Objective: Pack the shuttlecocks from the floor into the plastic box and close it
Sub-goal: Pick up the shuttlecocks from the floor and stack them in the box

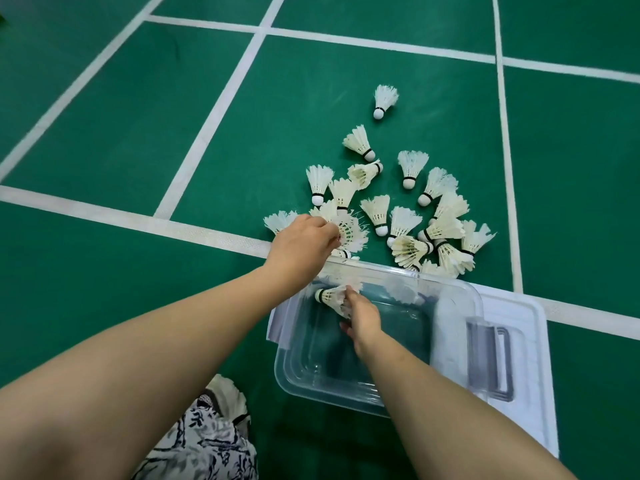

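A clear plastic box point(294, 379) stands open on the green floor in front of me. My right hand point(362, 317) is inside it, fingers shut on a white shuttlecock point(329, 296) near the box's far left corner. My left hand point(303, 245) reaches past the box's far rim and grips a shuttlecock point(349, 232) at the left edge of the pile. Several more white feather shuttlecocks point(412, 233) lie scattered on the floor beyond the box, the farthest one point(383, 100) lying apart from the rest.
The box's white lid point(519, 327) with a grey handle point(498, 362) lies flat under the box's right side. White court lines point(207, 133) cross the green floor. My patterned clothing and a shoe point(225, 396) show at the bottom left.
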Available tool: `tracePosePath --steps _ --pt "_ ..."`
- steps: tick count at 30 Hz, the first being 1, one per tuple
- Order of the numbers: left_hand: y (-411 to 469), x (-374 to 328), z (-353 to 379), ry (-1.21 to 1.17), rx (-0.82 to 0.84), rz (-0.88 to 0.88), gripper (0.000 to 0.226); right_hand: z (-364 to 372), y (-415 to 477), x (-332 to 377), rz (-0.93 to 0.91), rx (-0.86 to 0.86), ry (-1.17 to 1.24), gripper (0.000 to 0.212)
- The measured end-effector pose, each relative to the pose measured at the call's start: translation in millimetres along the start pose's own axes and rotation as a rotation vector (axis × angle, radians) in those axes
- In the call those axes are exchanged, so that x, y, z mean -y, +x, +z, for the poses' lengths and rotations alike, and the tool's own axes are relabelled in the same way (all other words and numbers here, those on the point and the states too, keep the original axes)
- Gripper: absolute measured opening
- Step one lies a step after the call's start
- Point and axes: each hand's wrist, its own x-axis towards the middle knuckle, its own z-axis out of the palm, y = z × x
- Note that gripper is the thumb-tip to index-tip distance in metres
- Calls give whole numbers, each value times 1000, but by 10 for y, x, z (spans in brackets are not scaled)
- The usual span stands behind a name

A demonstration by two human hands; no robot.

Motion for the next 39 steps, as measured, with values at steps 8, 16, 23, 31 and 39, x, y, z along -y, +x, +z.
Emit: tracePosePath --steps 8,16,23,31,39 --pt "-55 -41 -36 92 46 57 28 -139 -22 -135 -347 -120 -397 33" --pt "-89 -283 -196 94 37 102 26 -396 -154 -120 -273 21 -614 62" --pt "-115 -531 -290 101 167 52 25 -687 -512 55 -559 -127 -565 70" --pt "-401 -747 -258 243 229 163 21 -866 -902 150 -946 -203 -692 95" --pt "-683 -958 -102 201 322 267 25 -976 -979 108 -1059 -149 -995 72"
